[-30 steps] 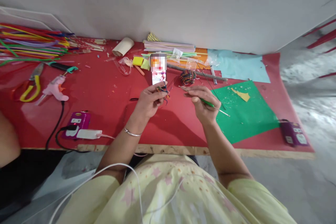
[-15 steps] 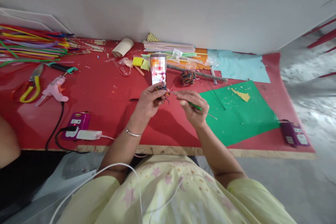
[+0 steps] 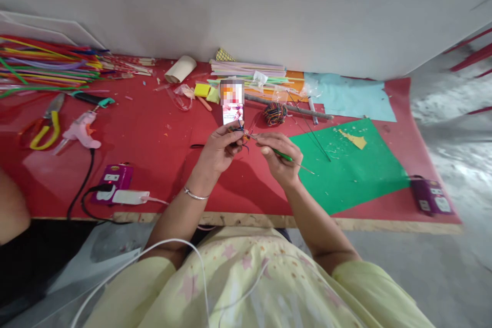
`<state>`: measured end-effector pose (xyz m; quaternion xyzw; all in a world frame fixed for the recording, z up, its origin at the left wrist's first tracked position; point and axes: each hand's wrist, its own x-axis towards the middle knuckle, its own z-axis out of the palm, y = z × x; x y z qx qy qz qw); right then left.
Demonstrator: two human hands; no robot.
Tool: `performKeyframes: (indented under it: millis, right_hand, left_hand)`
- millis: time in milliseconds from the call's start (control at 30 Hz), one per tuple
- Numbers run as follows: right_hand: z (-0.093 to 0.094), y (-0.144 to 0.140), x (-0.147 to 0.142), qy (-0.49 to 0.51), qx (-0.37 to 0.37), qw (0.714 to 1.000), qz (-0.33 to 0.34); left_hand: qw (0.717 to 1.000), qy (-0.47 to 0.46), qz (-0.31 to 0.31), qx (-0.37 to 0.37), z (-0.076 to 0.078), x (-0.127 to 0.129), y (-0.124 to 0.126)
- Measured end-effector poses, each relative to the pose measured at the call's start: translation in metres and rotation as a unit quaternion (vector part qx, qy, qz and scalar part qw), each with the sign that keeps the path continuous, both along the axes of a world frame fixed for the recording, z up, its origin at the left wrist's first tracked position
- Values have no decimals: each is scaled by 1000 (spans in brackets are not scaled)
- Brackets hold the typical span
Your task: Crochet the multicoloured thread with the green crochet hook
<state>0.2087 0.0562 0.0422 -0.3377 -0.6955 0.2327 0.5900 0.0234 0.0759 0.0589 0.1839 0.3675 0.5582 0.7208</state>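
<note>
A small piece of multicoloured crochet work [image 3: 245,137] is pinched in my left hand [image 3: 220,144], partly hidden by the fingers. My right hand [image 3: 283,155] is closed round a crochet hook [image 3: 283,155] with a green grip. The hook's tip meets the yarn piece, and its thin metal end sticks out behind my palm. A dark multicoloured ball of yarn [image 3: 274,113] lies just beyond my hands, with a strand running towards the piece. A phone [image 3: 232,113] with a lit screen, partly blurred out, stands behind my left hand.
Left on the red table [image 3: 149,164] are pliers [image 3: 49,123], a pink glue gun [image 3: 81,130] and a purple power strip [image 3: 117,177]. A grey stick [image 3: 300,109] and a green sheet [image 3: 346,174] lie right, near another purple power strip [image 3: 431,196]. A person's arm shows far left.
My right hand has shifted slightly left with the crochet hook, nearer my left hand. The left hand keeps its hold on the crochet work almost unmoved.
</note>
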Motion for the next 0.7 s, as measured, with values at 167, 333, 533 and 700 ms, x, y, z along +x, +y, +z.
performKeyframes:
  millis: [167,333,533,700]
  right_hand:
    - [-2,1,0,-8,-5,1000,-8]
    - [-4,2,0,-15,1,1000,-12]
    - [-3,1,-1,-8,15,1000,-8]
    - [-3,1,-1,-14,21,1000,-6]
  left_hand:
    - [1000,4,-5,3,-1,0,0]
    - [1000,8,-3,3,-2,-1,0]
    - [1000,9,3,10,-4,-1,0]
    - [1000,15,1,8,-5,-1,0]
